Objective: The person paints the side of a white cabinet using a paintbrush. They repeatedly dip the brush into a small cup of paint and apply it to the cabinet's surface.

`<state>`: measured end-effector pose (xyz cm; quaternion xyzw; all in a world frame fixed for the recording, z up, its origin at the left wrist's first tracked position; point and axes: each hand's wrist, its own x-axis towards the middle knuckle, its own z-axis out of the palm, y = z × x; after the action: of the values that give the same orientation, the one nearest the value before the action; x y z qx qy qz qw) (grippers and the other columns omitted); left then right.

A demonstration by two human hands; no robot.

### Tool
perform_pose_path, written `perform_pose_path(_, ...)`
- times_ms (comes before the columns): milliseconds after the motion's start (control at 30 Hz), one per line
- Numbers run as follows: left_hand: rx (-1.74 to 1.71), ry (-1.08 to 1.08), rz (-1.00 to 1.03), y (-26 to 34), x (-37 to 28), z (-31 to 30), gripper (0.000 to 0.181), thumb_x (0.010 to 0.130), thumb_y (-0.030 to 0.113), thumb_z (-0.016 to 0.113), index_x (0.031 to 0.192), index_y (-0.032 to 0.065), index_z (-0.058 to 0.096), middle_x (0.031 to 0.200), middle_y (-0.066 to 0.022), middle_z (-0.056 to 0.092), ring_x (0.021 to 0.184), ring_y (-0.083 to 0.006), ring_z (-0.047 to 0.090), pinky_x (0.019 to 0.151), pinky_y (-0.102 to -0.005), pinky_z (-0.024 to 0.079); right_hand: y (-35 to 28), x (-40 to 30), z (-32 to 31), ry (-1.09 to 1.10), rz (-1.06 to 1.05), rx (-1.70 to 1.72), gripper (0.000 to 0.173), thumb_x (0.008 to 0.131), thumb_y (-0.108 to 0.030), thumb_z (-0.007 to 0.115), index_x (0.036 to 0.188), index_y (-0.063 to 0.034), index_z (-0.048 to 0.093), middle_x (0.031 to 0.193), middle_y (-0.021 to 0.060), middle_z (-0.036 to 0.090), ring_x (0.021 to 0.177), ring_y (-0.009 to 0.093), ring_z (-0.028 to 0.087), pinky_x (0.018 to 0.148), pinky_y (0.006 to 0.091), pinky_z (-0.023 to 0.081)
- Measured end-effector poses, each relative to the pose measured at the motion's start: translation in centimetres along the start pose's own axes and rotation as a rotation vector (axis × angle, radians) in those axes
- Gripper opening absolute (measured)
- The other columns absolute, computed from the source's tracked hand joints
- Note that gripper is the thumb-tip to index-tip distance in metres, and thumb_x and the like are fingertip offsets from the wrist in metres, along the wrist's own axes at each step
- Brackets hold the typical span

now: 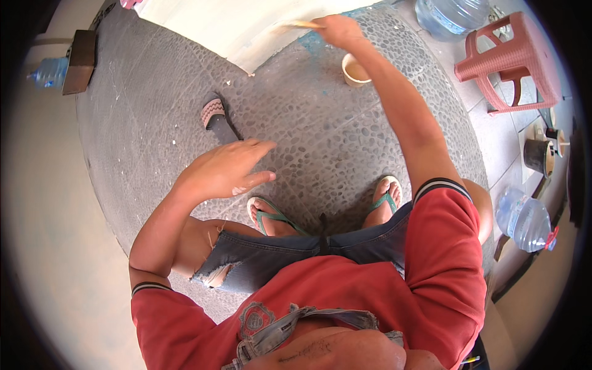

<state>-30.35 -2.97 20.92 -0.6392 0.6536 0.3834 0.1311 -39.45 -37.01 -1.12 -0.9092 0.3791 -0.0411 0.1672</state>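
Note:
A paintbrush (303,24) is gripped in my right hand (341,32), its bristle end against the cream-white surface of a large box-shaped piece (217,27) at the top. The bristles are blurred. Just below that hand, a white cup (355,71) with pale beige liquid stands on the pebbled floor, partly covered by my forearm. My left hand (226,169) hovers over the floor at the left of centre, fingers apart and holding nothing, with white smears near the thumb. Past its fingertips lies a slipper (213,111) with a pink zigzag strap.
At the right are a pink plastic stool (513,64), large clear water bottles (525,219) and dark cups (538,156). A brown box (79,62) stands far left beside another bottle (50,72). My feet in green-strapped flip-flops (273,216) rest on the floor.

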Motion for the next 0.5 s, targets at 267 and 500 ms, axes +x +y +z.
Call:
perform_pose_path(267,-0.071,-0.042,0.027,0.7,-0.4,-0.5,0.061,0.094,0.044,0.057,0.142,0.0072,0.045,0.132,-0.0173,0.057,0.119,-0.0357,0.056,0.098,-0.0455,0.047,5.6,0.0,-1.1,0.121,0.092,0.093,0.032,0.094,-0.039,0.058,0.124,-0.0309,0.067,0.111,0.0099,0.071,0.1,0.033,0.066,0.088,0.0446,0.053)
perform_pose_path(500,-0.034,-0.01,-0.02,0.1,-0.8,-0.3,0.059,0.095,0.043,0.057,0.142,0.0087,0.045,0.132,-0.0159,0.057,0.119,-0.035,0.057,0.097,-0.0451,0.047,9.0,0.2,-1.3,0.134,0.262,0.164,0.036,0.094,-0.042,0.057,0.126,-0.0295,0.066,0.114,0.0111,0.07,0.105,0.033,0.065,0.091,0.0432,0.052)
